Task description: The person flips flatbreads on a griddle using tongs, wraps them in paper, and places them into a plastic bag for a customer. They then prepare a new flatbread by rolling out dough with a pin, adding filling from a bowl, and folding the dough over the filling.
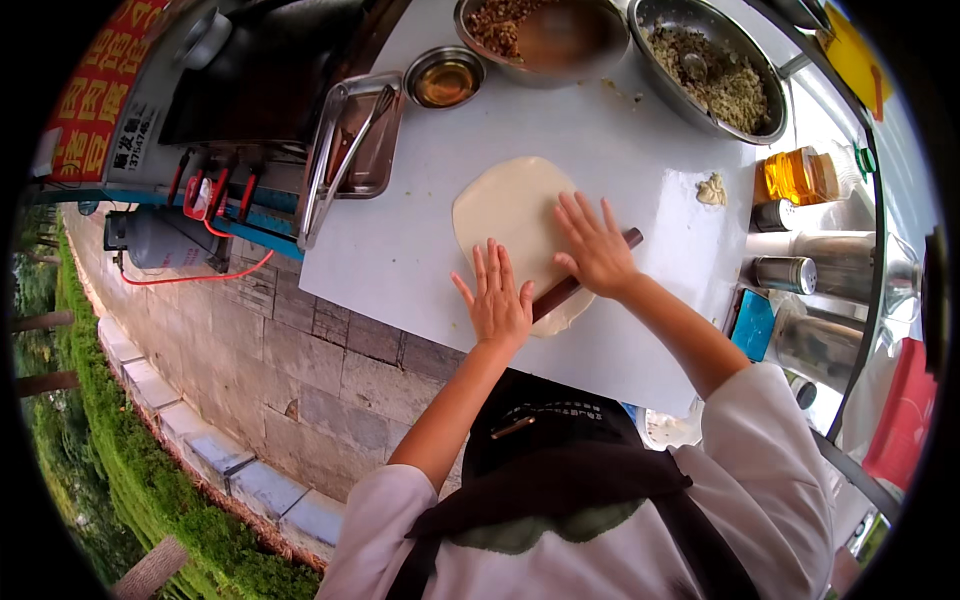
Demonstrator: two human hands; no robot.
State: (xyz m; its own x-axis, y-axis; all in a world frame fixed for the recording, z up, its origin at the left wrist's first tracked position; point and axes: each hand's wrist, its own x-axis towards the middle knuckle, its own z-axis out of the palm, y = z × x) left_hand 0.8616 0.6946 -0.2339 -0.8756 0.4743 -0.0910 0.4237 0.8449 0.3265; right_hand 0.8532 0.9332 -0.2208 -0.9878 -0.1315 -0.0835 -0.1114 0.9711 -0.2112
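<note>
A thin, flat sheet of dough point(510, 199) lies on the pale worktop. Across its near part runs a dark wooden rolling pin point(556, 297), set at a slant. My left hand point(500, 304) rests flat with spread fingers at the pin's left end, its fingertips over the dough. My right hand point(594, 244) lies palm down on the pin towards its right end, fingers spread over the dough's right edge. Neither hand has its fingers curled round the pin. A small lump of dough point(711, 190) sits to the right on the worktop.
Steel bowls of filling point(705, 75) and brown mixture point(491, 34) stand at the back, beside a small bowl of oil point(444, 81). A metal tray point(386, 161) with tongs point(352, 154) is at left. Shakers point(784, 274) and an oil bottle point(799, 176) line the right. A griddle point(244, 97) stands far left.
</note>
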